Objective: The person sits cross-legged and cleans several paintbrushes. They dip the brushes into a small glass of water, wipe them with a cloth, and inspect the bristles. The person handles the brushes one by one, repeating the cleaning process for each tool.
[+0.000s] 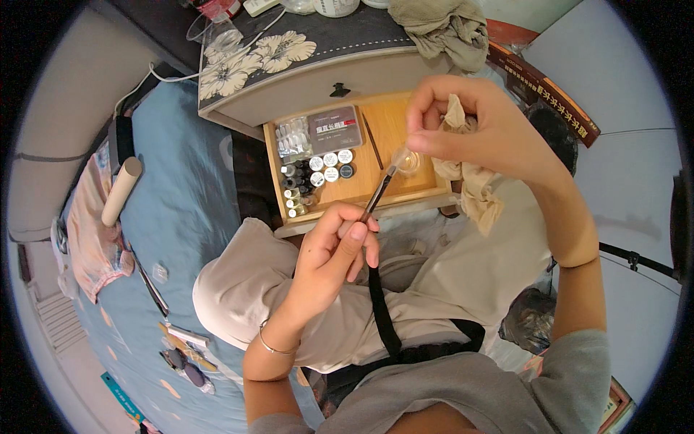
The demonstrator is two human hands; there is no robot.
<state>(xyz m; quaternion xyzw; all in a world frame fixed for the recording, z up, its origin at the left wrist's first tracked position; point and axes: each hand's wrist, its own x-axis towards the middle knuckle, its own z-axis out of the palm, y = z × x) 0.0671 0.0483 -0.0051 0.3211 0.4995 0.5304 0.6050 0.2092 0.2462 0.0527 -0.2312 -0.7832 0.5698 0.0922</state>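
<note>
My left hand (339, 255) grips a slim dark brush (378, 194) by its lower part, its tip pointing up and right. At the brush's upper end, the fingertips of my right hand (461, 122) pinch what looks like a clear sleeve or cap (401, 157). A small clear round dish (409, 161) lies just behind it in the open wooden drawer (417, 190). Crumpled beige cloth (480, 198) hangs below my right palm; whether the fingers hold it cannot be told. A thin brown stick or brush (373, 141) lies in the drawer.
The drawer holds a plastic case (335, 130), small round jars (331, 160) and little bottles (293, 182). A grey-green cloth (447, 27) lies on the cabinet top (331, 40). Left, the blue bed cover (179, 135) bears a beige cylinder (122, 191) and slim tools (149, 282).
</note>
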